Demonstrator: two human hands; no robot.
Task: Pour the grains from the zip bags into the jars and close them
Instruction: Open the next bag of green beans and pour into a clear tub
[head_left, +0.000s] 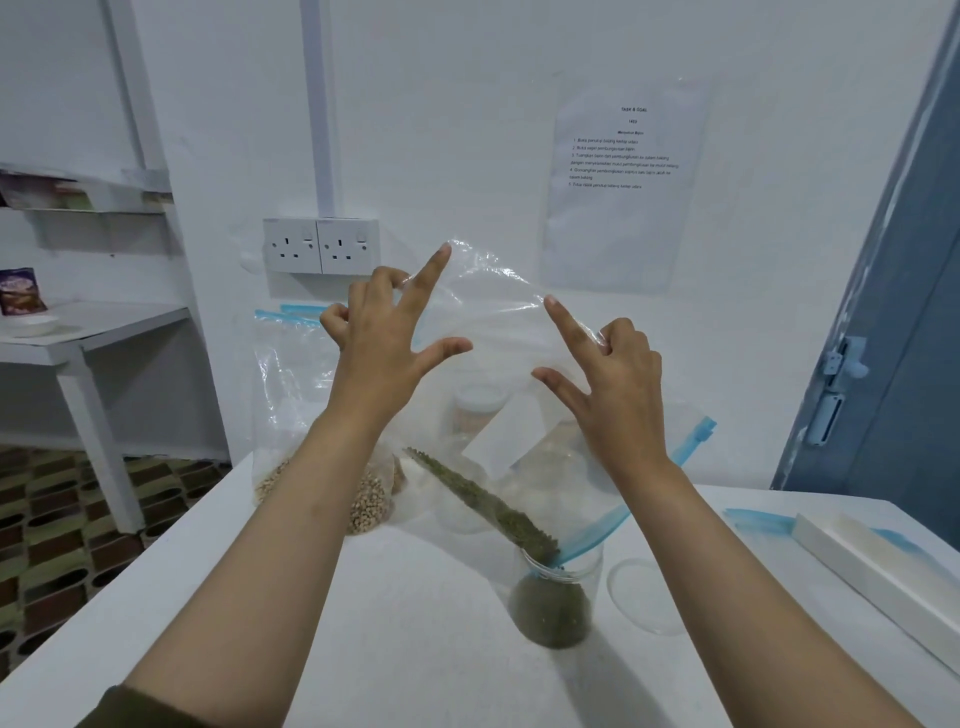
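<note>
A clear zip bag (498, 332) with a blue zip strip is held upside down over an open clear jar (553, 597). Green grains (483, 493) run in a band down the bag's fold into the jar, which is partly filled with green grains. My left hand (384, 343) pinches the bag's upper left corner with the index finger pointing up. My right hand (608, 374) pinches the bag's right corner. The jar's clear lid (641, 592) lies flat to the right of the jar. A second zip bag (311, 415) with beige grains stands behind my left arm.
A closed jar (478, 410) stands behind the held bag. A white box (878, 571) lies at the white table's right edge over a flat blue-zipped bag (758, 519). A double wall socket (321, 245) and a posted sheet (623, 182) are on the wall. A side shelf (93, 322) stands left.
</note>
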